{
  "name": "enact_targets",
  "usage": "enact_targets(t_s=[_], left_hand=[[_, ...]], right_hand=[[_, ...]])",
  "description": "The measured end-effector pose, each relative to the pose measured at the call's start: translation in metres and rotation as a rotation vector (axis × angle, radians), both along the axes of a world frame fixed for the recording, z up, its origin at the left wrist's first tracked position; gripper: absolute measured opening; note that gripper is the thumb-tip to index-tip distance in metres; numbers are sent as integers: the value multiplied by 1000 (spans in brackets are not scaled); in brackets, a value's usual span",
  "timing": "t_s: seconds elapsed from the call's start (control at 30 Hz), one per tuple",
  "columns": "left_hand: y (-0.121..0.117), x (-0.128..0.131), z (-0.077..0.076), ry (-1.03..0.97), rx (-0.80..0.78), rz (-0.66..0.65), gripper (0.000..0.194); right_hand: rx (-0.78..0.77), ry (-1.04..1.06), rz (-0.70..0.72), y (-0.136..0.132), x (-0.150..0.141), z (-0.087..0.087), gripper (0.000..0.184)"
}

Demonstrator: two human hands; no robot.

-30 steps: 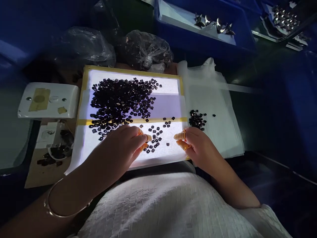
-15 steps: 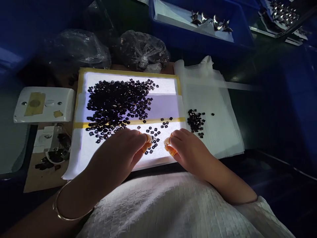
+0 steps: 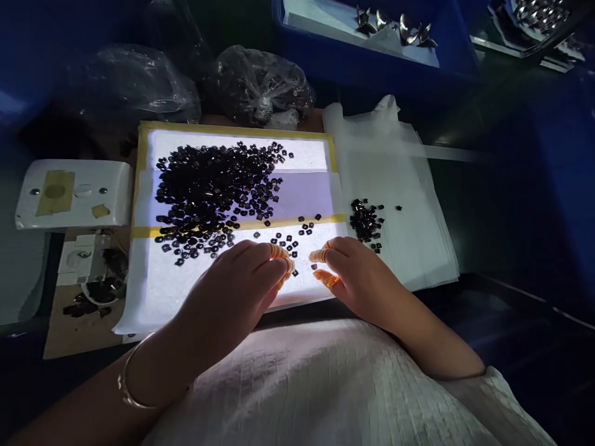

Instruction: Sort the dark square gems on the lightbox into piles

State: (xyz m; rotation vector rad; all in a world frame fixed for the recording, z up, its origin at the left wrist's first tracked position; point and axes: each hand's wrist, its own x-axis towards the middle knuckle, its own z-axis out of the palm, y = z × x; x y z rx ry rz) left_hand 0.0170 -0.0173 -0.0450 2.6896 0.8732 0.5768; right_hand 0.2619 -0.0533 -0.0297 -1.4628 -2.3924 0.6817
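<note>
A lit light panel [image 3: 307, 158] with yellow tape edges carries a big heap of small black square parts [image 3: 214, 189] at its upper left. A few loose parts [image 3: 286, 241] lie near its front edge. My left hand [image 3: 242, 285] rests on the panel front, fingers curled, orange finger cots on the tips touching the loose parts. My right hand [image 3: 353, 272] sits just right of it, fingers bent with cots on, tips close to the left hand's. Whether either hand pinches a part is hidden. A small pile of black parts [image 3: 365, 222] lies on white sheets [image 3: 409, 210] to the right.
Two tied plastic bags [image 3: 258, 87] sit behind the panel. A white switch plate [image 3: 69, 193] lies at left, with a small dish of dark parts [image 3: 95, 294] below it. Blue bins [image 3: 372, 43] with metal pieces stand at the back right. My lap in white cloth fills the foreground.
My right hand has slid left from the panel's right edge toward my left hand, so the fingertips now nearly meet. Fewer loose parts show between them. The camera has shifted slightly.
</note>
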Motion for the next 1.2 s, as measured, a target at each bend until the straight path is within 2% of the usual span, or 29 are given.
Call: enact_targets(t_s=[0.23,0.4,0.6,0.73,0.8,0.9,1.0,1.07,1.2], left_hand=[[2,-22,9,15,-35,113,9],[-6,-12,3,19,-77,34,9],[-7,8,-5,76,22,-24,10],[-6,2,-4,36,-1,-11,11],[-4,-9,0,-5,-65,43,16],[0,-24,8,-81,-165,197,19],[3,-29,16,-170,-337,325,19],[3,-24,19,-227,-493,335,22],[0,-8,21,-334,-802,267,26]], right_hand=[[-17,-11,43,3,-6,-2,18],[-10,-59,62,5,-10,0,17],[-20,-131,61,3,-12,0,19],[21,-72,40,3,-10,-4,14],[44,12,13,5,-7,-5,13],[74,165,-38,11,-6,-2,13],[161,293,-54,17,-12,5,14],[234,319,-24,20,-19,10,14],[319,261,125,20,-35,11,16]])
